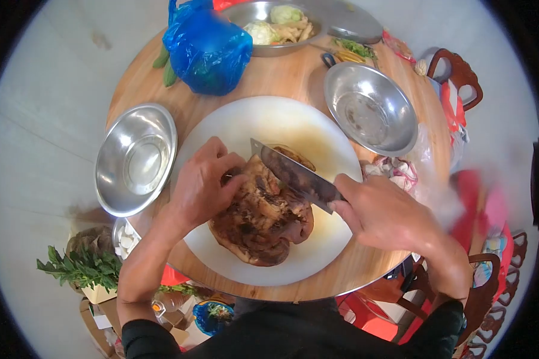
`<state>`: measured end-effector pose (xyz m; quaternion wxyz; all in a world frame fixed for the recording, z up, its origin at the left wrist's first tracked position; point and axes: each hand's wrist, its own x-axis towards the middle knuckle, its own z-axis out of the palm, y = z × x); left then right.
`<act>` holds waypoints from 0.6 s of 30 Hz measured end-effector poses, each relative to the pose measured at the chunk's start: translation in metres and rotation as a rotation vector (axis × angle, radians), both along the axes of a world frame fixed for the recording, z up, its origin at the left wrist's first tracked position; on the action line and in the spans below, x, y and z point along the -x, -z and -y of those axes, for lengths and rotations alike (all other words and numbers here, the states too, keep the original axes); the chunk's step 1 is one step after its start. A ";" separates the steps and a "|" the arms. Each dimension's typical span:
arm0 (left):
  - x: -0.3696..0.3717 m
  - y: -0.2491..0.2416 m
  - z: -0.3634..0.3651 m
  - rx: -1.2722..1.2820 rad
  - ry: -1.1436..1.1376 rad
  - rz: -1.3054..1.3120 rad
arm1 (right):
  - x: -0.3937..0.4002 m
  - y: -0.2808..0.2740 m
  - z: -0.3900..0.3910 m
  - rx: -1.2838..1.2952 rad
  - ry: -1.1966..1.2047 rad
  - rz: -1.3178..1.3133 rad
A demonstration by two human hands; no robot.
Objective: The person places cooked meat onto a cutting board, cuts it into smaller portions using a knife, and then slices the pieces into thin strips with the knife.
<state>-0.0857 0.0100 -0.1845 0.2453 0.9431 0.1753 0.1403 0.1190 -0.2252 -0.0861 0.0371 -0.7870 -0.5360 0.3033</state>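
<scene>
A large piece of cooked, browned meat [254, 218], which looks like part of a pig's head, lies on a round white cutting board [221, 269]. My left hand [209, 182] holds the meat's upper left side with curled fingers. In my right hand [374, 209] is a cleaver [302, 179], gripped by its handle. Its broad blade slants up to the left across the upper right of the meat, with a smaller brown piece [293, 157] behind it. Whether the edge has cut in cannot be seen.
Two steel basins [136, 160] [371, 109] flank the board on the round wooden table [275, 72]. At the back are a blue plastic bag [206, 48], green cucumber-like vegetables [169, 75] and a steel bowl of vegetables [278, 27]. Garlic [392, 172] lies to the right.
</scene>
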 end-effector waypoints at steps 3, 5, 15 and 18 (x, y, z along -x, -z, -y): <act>0.001 -0.002 0.005 -0.012 0.030 0.044 | -0.006 0.014 -0.017 -0.066 -0.092 0.010; 0.000 -0.006 0.009 -0.097 0.065 0.030 | -0.009 0.025 -0.030 -0.142 -0.192 0.019; 0.003 0.008 -0.003 -0.086 0.068 -0.084 | -0.008 0.008 -0.027 0.007 -0.211 0.029; 0.003 0.011 -0.002 -0.078 0.082 -0.114 | -0.007 -0.006 -0.018 0.104 -0.187 0.047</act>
